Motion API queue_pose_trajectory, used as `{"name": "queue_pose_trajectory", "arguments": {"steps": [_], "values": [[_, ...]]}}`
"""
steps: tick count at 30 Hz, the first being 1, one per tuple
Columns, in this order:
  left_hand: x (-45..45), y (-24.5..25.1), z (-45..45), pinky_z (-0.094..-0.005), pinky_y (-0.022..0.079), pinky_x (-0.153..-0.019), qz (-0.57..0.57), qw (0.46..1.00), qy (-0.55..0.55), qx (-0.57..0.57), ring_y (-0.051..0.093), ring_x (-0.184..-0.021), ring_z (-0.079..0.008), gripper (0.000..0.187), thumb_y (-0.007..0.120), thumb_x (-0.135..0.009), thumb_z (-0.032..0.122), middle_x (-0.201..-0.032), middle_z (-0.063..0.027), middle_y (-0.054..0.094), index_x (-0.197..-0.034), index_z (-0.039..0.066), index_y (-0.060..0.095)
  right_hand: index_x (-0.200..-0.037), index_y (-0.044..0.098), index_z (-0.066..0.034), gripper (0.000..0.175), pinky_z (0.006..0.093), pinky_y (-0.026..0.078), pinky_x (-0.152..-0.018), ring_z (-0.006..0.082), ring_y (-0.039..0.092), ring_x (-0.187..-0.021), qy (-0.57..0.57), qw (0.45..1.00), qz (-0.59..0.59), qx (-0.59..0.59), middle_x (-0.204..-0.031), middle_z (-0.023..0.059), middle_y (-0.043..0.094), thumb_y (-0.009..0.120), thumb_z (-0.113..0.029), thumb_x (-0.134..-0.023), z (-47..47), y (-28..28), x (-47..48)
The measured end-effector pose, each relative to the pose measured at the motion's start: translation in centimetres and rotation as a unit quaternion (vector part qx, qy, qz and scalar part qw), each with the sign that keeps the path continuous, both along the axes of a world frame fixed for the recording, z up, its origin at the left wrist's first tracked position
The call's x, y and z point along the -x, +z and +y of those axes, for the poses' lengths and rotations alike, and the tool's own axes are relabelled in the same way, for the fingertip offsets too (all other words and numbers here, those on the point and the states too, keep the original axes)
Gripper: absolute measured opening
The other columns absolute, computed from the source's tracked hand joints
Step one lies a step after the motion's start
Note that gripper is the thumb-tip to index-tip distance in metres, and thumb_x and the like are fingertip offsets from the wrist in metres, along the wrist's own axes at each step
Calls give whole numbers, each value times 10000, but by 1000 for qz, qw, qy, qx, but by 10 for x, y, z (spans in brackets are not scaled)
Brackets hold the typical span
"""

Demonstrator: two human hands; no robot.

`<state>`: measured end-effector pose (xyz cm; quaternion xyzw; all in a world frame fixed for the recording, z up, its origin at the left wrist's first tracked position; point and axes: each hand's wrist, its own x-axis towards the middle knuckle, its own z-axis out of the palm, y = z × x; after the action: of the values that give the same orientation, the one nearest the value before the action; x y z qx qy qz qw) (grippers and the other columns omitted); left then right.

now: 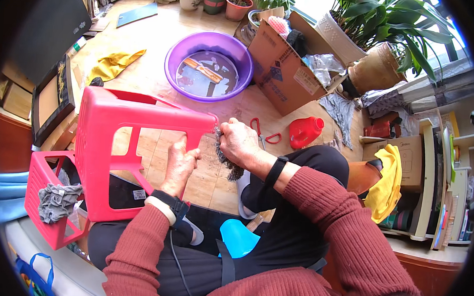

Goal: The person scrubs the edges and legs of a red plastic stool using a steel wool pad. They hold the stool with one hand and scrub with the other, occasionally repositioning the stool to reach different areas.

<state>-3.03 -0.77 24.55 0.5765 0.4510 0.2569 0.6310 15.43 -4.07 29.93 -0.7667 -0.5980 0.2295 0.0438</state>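
A pink plastic stool (154, 117) lies tipped on its side before me, its slatted seat facing left. My left hand (178, 167) is closed around one of its legs. In my right hand (237, 142) is a dark, stringy metal scourer (235, 174), held at the foot end of the upper leg. Wet suds show on that leg end, beside my right fingers. Beyond the stool stands a purple plastic basin (168, 70) holding murky water (208, 88). A wooden-looking strip (203, 70) lies in the water.
Red-handled scissors (277, 139) and a red plastic bottle (304, 132) lie on the floor. A full cardboard box (279, 74) leans beside the basin. Another pink stool (34, 177) at left carries a grey rag (59, 203). Potted plants (238, 7) line the back. A blue plastic piece (238, 238) lies near my lap.
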Motion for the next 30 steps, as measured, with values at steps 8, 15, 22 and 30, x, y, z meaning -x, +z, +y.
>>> {"name": "queue_pose_trajectory", "arguments": {"steps": [8,15,22,30], "values": [[-2,6,8,-244,450,-479,-23,999,19,31,530,-513,-83,270,580,-897,-22,-701,-25,606,-1161,8,623,-1081,638,-25,241,516,533,-905,406,620,-1093,-48,985,28,-162,-1152,209,592,597,-164,-888,9,0,-6],[-13,12,-2,-238,433,-487,-41,998,25,50,543,-516,-88,90,592,-916,2,-702,-27,611,-1005,13,604,-957,650,-16,147,535,529,-853,425,645,-983,-71,973,17,-217,-1000,203,634,567,-97,-866,21,-16,6],[-12,9,3,-251,424,-462,-60,996,39,47,523,-493,-88,132,595,-902,-15,-674,-30,602,-1032,-4,616,-966,683,-9,182,523,526,-876,434,653,-988,-106,973,32,-202,-1017,213,657,559,-101,-868,36,-17,0],[-10,23,10,-236,432,-491,-81,995,44,29,535,-517,-81,82,585,-922,1,-692,-21,608,-1001,18,604,-999,653,-3,205,535,542,-859,447,672,-1005,-20,999,29,-31,-1011,257,686,590,-146,-867,8,-27,29]]}}
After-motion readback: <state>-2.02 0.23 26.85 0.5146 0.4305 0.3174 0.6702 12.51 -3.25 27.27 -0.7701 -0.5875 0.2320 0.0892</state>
